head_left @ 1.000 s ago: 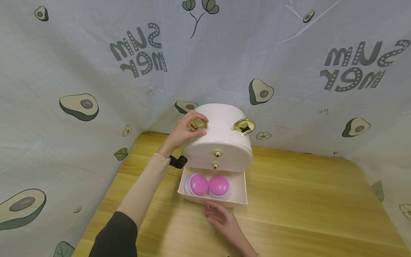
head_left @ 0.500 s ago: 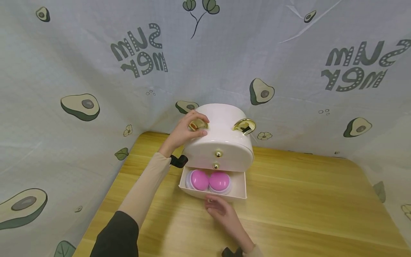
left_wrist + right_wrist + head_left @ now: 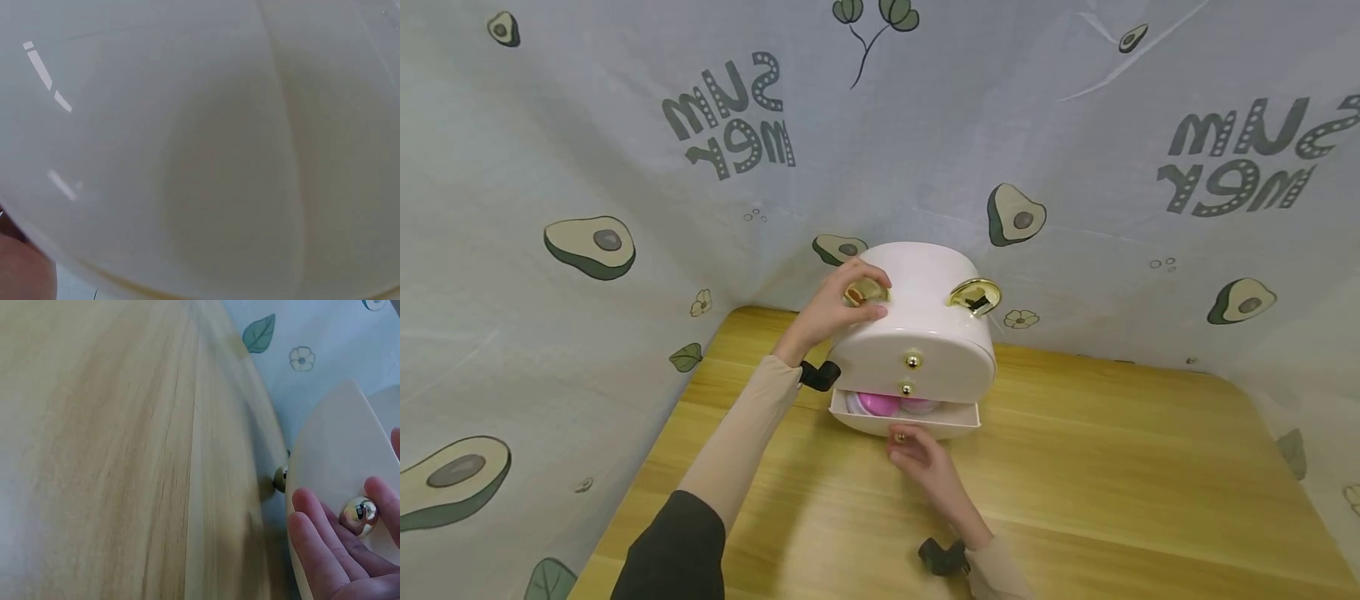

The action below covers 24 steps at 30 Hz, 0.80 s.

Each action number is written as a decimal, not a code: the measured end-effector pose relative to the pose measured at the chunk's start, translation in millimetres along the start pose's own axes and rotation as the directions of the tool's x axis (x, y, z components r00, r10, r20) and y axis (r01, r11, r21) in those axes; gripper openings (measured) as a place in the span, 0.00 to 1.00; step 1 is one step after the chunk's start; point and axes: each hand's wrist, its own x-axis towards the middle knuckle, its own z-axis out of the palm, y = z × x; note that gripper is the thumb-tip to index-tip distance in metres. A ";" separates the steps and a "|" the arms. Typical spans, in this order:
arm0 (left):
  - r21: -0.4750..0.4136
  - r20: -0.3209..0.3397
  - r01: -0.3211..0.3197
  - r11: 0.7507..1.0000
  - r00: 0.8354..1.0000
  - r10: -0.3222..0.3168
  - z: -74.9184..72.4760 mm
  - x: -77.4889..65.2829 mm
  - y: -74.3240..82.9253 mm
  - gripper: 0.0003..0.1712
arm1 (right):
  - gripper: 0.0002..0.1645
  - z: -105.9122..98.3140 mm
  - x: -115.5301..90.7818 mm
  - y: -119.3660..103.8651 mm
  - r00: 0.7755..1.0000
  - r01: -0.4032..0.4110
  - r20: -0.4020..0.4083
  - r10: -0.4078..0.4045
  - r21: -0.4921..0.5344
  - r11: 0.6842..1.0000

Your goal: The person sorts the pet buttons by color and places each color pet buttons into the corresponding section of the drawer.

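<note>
A white rounded drawer box (image 3: 917, 275) with gold ear-shaped pieces on top stands at the back of the table. My left hand (image 3: 842, 304) grips the left gold ear (image 3: 867, 290), thumb in front and fingers over it. At the bottom, a drawer (image 3: 951, 423) is partly out; two pink-topped round containers (image 3: 880, 405) inside are mostly hidden under the box's upper part. My right hand (image 3: 928, 462) holds the drawer's gold knob (image 3: 359, 515) between its fingers. In the left wrist view, the glossy white box (image 3: 156, 125) fills nearly everything.
Two more gold knobs (image 3: 913, 362) sit on the box's upper front. The right gold ear (image 3: 976, 296) sticks out sideways. Behind the wooden table (image 3: 1112, 467) hangs a pale curtain (image 3: 910, 150) printed with avocados. Black wrist cameras (image 3: 942, 557) are on both arms.
The drawer has slid inward toward the box, and my right hand has moved forward with it. The pink-topped containers are now mostly covered. My left hand stays on the ear.
</note>
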 end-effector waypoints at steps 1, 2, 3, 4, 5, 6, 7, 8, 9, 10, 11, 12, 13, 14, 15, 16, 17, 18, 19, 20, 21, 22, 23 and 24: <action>-0.002 -0.002 0.002 1.000 1.000 -0.002 -0.1 -0.2 0.2 0.16 | 0.22 0.1 1.3 -0.3 1.000 0.004 -0.007 -0.004 0.000 1.000; -0.005 -0.004 0.005 1.000 1.000 -0.005 -0.2 -0.4 0.2 0.16 | 0.22 0.2 2.4 -0.5 1.000 0.003 -0.010 -0.003 0.001 1.000; -0.007 -0.004 0.008 1.000 1.000 -0.008 -0.4 -0.6 0.3 0.16 | 0.21 0.2 3.2 -0.7 1.000 0.002 -0.011 -0.002 0.004 1.000; -0.010 -0.004 0.009 1.000 1.000 -0.009 -0.5 -0.6 0.5 0.16 | 0.21 0.2 4.2 -0.9 1.000 -0.003 -0.014 0.003 0.005 1.000; -0.011 -0.004 0.010 1.000 1.000 -0.010 -0.6 -0.6 0.8 0.16 | 0.21 0.1 4.9 -1.1 1.000 -0.005 -0.014 0.006 0.009 1.000; -0.012 -0.002 0.010 1.000 1.000 -0.010 -0.6 -0.6 1.2 0.16 | 0.21 0.0 5.6 -1.1 1.000 -0.009 -0.015 0.009 0.011 1.000; -0.012 0.001 0.009 1.000 1.000 -0.009 -0.5 -0.4 1.1 0.16 | 0.21 -0.3 6.5 -0.9 1.000 -0.017 -0.020 0.017 0.013 1.000; -0.014 0.004 0.007 1.000 1.000 -0.007 -0.2 -0.1 1.4 0.17 | 0.21 -0.8 7.3 -0.5 1.000 -0.019 -0.021 0.019 0.012 1.000; -0.016 0.006 0.005 1.000 1.000 -0.005 0.1 0.3 1.5 0.17 | 0.21 -1.4 8.2 -0.1 1.000 -0.017 -0.020 0.017 0.014 1.000; -0.013 0.007 0.007 1.000 1.000 -0.007 0.2 0.4 1.5 0.17 | 0.21 -1.8 9.4 0.5 1.000 -0.018 -0.022 0.018 0.016 1.000; -0.010 0.008 0.009 1.000 1.000 -0.009 0.3 0.3 1.5 0.17 | 0.21 -2.3 10.5 1.0 1.000 -0.017 -0.023 0.017 0.018 1.000; -0.005 0.008 0.012 1.000 1.000 -0.012 0.4 0.5 1.3 0.17 | 0.21 -2.8 11.8 1.1 1.000 -0.018 -0.023 0.019 0.022 1.000; -0.001 0.008 0.015 1.000 1.000 -0.015 0.5 0.5 1.1 0.17 | 0.21 -3.3 12.9 1.2 1.000 -0.017 -0.021 0.017 0.022 1.000; 0.004 0.008 0.018 1.000 1.000 -0.018 0.6 0.6 1.0 0.17 | 0.20 -3.8 14.2 1.0 1.000 -0.019 -0.023 0.019 0.021 1.000; 0.008 0.008 0.023 1.000 1.000 -0.023 0.8 0.6 1.4 0.17 | 0.20 -4.0 15.4 0.8 0.999 -0.023 -0.029 0.023 0.021 1.000; 0.011 0.007 0.028 1.000 1.000 -0.028 0.9 0.7 1.9 0.17 | 0.20 -4.2 16.5 0.6 0.999 -0.028 -0.035 0.028 0.020 0.999; 0.009 0.008 0.030 0.999 1.000 -0.031 1.0 0.8 2.2 0.17 | 0.20 -4.2 17.5 0.2 0.999 -0.033 -0.040 0.033 0.017 0.999; 0.007 0.008 0.033 0.999 0.999 -0.033 1.1 1.0 2.4 0.17 | 0.20 -4.1 18.4 -0.2 0.998 -0.036 -0.046 0.037 0.012 0.999; 0.003 0.010 0.036 0.999 0.999 -0.036 1.2 1.0 2.7 0.17 | 0.19 -3.9 19.1 -0.3 0.998 -0.040 -0.056 0.040 0.006 0.999; 0.000 0.011 0.038 0.999 0.999 -0.038 1.2 1.1 2.7 0.17 | 0.19 -3.7 20.0 -0.3 0.997 -0.047 -0.065 0.047 0.001 0.999; 0.000 0.011 0.040 0.999 0.999 -0.040 1.2 1.1 2.8 0.17 | 0.18 -3.4 20.5 -0.3 0.996 -0.052 -0.072 0.052 -0.005 0.999; 0.002 0.012 0.041 0.999 0.999 -0.041 1.1 1.2 2.5 0.17 | 0.18 -3.2 21.1 -0.3 0.995 -0.059 -0.078 0.058 -0.009 0.998; 0.004 0.013 0.043 0.999 0.999 -0.043 1.0 1.0 2.4 0.17 | 0.17 -2.8 21.7 -0.8 0.994 -0.070 -0.088 0.068 -0.014 0.997; 0.010 0.014 0.043 0.999 0.999 -0.044 0.8 0.9 2.4 0.17 | 0.17 -2.3 22.3 -1.4 0.992 -0.080 -0.096 0.078 -0.019 0.997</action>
